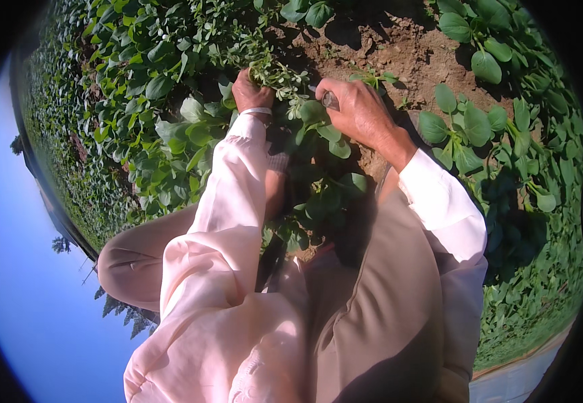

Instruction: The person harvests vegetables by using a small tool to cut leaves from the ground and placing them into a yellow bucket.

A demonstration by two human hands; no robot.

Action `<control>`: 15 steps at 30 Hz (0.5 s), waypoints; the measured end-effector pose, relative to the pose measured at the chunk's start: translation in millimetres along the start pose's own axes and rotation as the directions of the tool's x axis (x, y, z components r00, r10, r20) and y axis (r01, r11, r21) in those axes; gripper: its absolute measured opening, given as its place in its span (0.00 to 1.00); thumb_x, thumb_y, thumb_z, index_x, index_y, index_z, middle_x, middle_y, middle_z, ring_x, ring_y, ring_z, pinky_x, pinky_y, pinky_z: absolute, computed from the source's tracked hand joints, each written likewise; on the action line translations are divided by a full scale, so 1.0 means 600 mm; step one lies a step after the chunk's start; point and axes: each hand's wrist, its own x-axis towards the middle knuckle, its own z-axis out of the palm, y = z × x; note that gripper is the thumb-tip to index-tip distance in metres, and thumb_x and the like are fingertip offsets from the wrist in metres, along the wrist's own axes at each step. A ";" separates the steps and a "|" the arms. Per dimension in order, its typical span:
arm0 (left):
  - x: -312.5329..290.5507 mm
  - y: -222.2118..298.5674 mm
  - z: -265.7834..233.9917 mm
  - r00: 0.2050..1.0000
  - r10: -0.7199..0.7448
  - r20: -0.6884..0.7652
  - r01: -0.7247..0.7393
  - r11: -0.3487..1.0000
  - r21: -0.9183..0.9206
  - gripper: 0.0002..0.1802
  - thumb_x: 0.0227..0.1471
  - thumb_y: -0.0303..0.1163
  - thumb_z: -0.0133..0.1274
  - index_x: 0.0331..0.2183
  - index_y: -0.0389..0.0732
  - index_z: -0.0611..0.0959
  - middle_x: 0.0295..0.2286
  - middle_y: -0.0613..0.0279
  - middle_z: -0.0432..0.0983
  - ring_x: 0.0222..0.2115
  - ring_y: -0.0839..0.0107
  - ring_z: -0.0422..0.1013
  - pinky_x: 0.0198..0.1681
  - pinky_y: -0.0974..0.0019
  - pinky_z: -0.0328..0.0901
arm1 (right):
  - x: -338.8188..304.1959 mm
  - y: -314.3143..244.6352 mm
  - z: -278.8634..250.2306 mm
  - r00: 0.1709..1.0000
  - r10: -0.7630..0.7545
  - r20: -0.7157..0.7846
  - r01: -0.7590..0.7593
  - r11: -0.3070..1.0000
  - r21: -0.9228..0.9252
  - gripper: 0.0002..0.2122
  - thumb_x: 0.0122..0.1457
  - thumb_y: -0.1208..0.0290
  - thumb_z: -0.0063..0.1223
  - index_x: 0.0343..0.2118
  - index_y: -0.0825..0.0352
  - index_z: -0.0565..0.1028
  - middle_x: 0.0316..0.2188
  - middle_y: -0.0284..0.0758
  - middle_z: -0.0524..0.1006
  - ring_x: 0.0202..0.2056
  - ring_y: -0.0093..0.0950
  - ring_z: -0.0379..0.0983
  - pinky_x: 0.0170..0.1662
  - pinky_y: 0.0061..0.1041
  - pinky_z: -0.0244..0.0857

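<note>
My left hand [252, 93] is closed around a bunch of small-leaved weeds [279, 75], whose pale green sprigs spill out to its right. A light band circles that wrist. Just to the right, my right hand [362, 115] is wrapped round a hand tool with a rounded, dark handle end [330, 101]. A small pale bit of the tool shows by the fingers; its working part is hidden or too small to make out. Below and between the hands stand broad-leaved green plants [315, 113], close to both.
Dry brown soil [399, 57] lies beyond my right hand. A broad-leaved plant [463, 127] grows to its right, and dense leafy rows [113, 127] spread to the left. My bent knees in brown trousers [379, 282] flank my arms.
</note>
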 end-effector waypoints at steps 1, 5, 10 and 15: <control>-0.004 0.000 -0.003 0.999 -0.047 -0.021 0.044 0.993 -0.109 0.19 0.36 0.19 0.54 0.36 0.39 0.82 0.31 0.54 0.81 0.33 0.61 0.77 0.39 0.65 0.69 | -0.015 -0.007 -0.021 0.999 0.003 0.044 -0.002 1.000 -0.011 0.09 0.48 0.74 0.56 0.34 0.66 0.74 0.17 0.41 0.73 0.19 0.38 0.70 0.27 0.33 0.64; -0.010 -0.069 0.001 0.964 -0.233 -0.127 0.160 0.893 -0.420 0.14 0.46 0.21 0.54 0.38 0.35 0.82 0.33 0.60 0.81 0.33 0.72 0.75 0.39 0.69 0.67 | -0.040 -0.019 -0.017 0.997 0.028 0.070 -0.028 1.000 -0.002 0.09 0.47 0.77 0.55 0.33 0.65 0.74 0.17 0.42 0.73 0.21 0.41 0.71 0.27 0.34 0.64; 0.026 -0.223 -0.005 0.927 -0.318 -0.197 0.217 0.887 -0.407 0.15 0.48 0.23 0.53 0.41 0.35 0.81 0.35 0.63 0.79 0.33 0.71 0.73 0.39 0.68 0.67 | 0.038 -0.027 0.092 0.999 0.009 0.030 -0.007 0.998 -0.062 0.09 0.47 0.79 0.52 0.34 0.65 0.74 0.22 0.44 0.76 0.28 0.47 0.74 0.32 0.39 0.67; 0.002 -0.132 0.017 0.904 -0.424 -0.059 0.316 0.755 -0.574 0.16 0.45 0.22 0.52 0.39 0.32 0.80 0.32 0.59 0.79 0.29 0.69 0.73 0.36 0.66 0.68 | -0.010 0.001 0.050 1.000 0.019 0.002 -0.019 1.000 -0.017 0.07 0.47 0.77 0.53 0.31 0.64 0.73 0.22 0.46 0.76 0.29 0.47 0.74 0.30 0.42 0.67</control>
